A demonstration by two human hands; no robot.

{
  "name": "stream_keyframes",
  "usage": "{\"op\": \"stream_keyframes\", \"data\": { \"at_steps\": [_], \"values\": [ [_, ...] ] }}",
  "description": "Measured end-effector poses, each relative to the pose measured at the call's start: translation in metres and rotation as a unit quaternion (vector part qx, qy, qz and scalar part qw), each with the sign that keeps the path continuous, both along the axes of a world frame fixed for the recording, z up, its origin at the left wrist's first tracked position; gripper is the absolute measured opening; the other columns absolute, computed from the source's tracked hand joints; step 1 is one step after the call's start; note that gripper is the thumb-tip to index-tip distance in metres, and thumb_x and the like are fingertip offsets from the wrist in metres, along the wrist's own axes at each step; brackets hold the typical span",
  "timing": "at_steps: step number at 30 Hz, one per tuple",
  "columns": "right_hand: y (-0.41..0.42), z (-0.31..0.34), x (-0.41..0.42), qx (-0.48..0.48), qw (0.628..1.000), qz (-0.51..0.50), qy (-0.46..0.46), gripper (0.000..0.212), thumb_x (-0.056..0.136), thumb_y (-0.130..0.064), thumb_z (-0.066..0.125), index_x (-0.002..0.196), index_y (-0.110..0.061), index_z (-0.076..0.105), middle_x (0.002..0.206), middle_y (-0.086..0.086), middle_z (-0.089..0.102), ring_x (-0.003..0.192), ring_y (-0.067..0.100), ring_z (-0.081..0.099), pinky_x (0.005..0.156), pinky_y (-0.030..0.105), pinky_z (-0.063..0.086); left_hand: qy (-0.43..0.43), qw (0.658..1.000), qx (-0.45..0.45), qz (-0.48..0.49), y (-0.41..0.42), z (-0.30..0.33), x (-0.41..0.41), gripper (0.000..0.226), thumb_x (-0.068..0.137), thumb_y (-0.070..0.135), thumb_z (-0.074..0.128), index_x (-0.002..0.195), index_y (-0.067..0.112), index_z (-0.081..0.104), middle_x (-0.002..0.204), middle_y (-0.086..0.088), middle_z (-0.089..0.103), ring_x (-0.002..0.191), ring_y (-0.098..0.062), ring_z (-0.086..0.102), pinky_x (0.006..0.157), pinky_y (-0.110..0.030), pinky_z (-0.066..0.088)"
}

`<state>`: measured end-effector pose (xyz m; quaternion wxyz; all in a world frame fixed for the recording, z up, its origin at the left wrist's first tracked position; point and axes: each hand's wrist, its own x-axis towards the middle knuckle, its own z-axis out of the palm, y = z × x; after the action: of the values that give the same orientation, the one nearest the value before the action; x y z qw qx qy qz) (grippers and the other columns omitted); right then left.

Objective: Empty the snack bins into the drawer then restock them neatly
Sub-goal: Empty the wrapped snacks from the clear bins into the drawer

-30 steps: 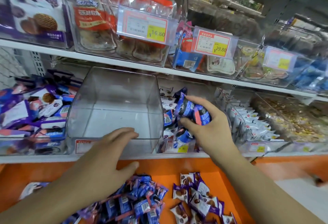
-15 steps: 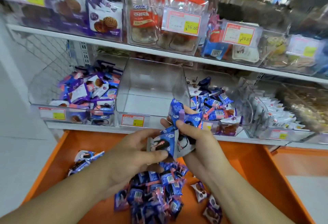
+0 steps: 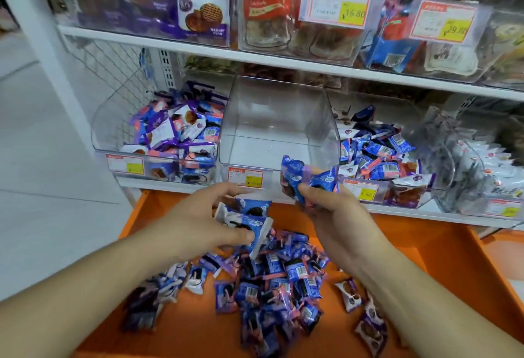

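Standing at far left, a white shelf upright (image 3: 42,54) borders pale floor tiles (image 3: 37,159). Lower shelf (image 3: 170,186), left to right: a clear bin (image 3: 119,142) heaped with purple and blue snack packets; the middle bin (image 3: 279,128), bare inside, price label on its front lip; a third bin (image 3: 408,184) part-filled with blue packets; a bin of white packets (image 3: 482,165) at the right edge. The upper shelf (image 3: 283,64) carries clear bins of biscuit bags with red-and-yellow price tags. Below, the orange drawer (image 3: 442,247) stands pulled out, a loose pile of blue packets (image 3: 272,278) on its floor. Left hand (image 3: 204,221) grips two blue packets (image 3: 246,218) between thumb and fingers, above the pile. Right hand (image 3: 334,213) clutches a bunch of blue packets (image 3: 306,179) in front of the middle bin's lip.
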<state>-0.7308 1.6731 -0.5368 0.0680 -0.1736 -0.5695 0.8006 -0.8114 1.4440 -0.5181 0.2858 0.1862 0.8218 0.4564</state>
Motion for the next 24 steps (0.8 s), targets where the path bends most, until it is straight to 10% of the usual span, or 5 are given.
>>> {"op": "stream_keyframes", "data": {
  "at_steps": [8, 15, 20, 24],
  "values": [
    [-0.014, -0.016, -0.004, 0.103, 0.989, 0.08, -0.071, 0.032, 0.092, -0.006, 0.073, 0.122, -0.016, 0.074, 0.118, 0.009, 0.077, 0.116, 0.039, 0.069, 0.109, 0.061, 0.048, 0.132, 0.92, -0.356, -0.1, -0.071, -0.045, -0.051, 0.104, 0.074, 0.051, 0.089, 0.158, 0.027, 0.031, 0.157, -0.002, 0.047, 0.136, -0.02, 0.053, 0.108, -0.028, 0.044],
    [-0.001, -0.052, 0.0, 0.297, 0.932, 0.14, -0.155, 0.032, 0.088, -0.012, 0.082, 0.116, -0.023, 0.071, 0.099, -0.007, 0.079, 0.083, 0.008, 0.072, 0.067, 0.017, 0.052, 0.15, 0.916, -0.341, -0.15, -0.053, -0.063, -0.059, 0.089, 0.082, 0.052, 0.082, 0.155, 0.026, 0.038, 0.157, 0.003, 0.048, 0.137, -0.018, 0.051, 0.11, -0.029, 0.043],
    [0.03, -0.082, 0.002, 0.539, 0.783, 0.232, -0.207, 0.111, 0.07, -0.051, 0.094, 0.158, -0.053, 0.028, 0.163, -0.015, 0.035, 0.15, 0.011, 0.032, 0.121, 0.036, 0.034, 0.2, 0.906, -0.316, -0.2, -0.026, -0.063, -0.043, 0.078, 0.089, 0.055, 0.075, 0.154, 0.033, 0.038, 0.152, 0.005, 0.047, 0.136, -0.016, 0.047, 0.107, -0.028, 0.04],
    [0.04, -0.086, 0.002, 0.547, 0.751, 0.273, -0.249, 0.127, 0.066, -0.052, 0.096, 0.162, -0.053, 0.012, 0.173, -0.003, 0.018, 0.159, 0.024, 0.014, 0.127, 0.047, 0.025, 0.204, 0.898, -0.321, -0.221, -0.018, -0.065, -0.038, 0.079, 0.088, 0.059, 0.073, 0.154, 0.035, 0.036, 0.149, 0.007, 0.046, 0.134, -0.016, 0.046, 0.108, -0.03, 0.042]
  ]
}}
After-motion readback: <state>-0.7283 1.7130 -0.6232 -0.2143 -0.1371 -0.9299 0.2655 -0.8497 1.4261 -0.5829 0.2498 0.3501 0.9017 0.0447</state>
